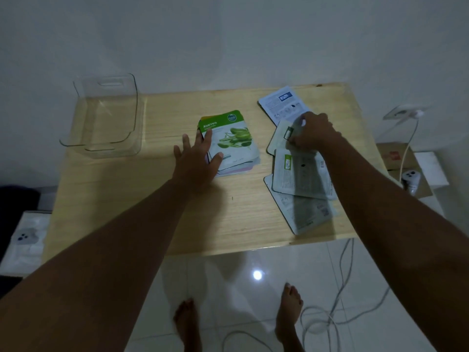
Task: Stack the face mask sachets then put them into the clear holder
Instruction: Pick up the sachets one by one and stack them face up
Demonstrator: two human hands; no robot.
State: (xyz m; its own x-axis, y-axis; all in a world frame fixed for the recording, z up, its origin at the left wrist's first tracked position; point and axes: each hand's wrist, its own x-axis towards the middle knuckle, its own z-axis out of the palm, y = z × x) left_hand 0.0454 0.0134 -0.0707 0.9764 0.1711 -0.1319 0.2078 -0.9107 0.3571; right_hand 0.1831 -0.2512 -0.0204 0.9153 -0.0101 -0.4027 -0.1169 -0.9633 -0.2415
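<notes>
A stack of face mask sachets [234, 141] lies mid-table with a green Aloe Vera sachet on top. My left hand [196, 158] rests flat on the stack's left edge, fingers spread. Several loose sachets lie face down at the right: one at the back [281, 104], one under my right hand [279, 134], two nearer me [302, 174]. My right hand [311, 134] pinches the edge of the sachet beneath it. The clear holder [106, 118] stands empty on the table's back left corner.
The wooden table [177, 212] ends close in front of me, with tiled floor and my bare feet below. White cables trail on the floor at the right. A cardboard box [401, 163] with a small white device sits right of the table.
</notes>
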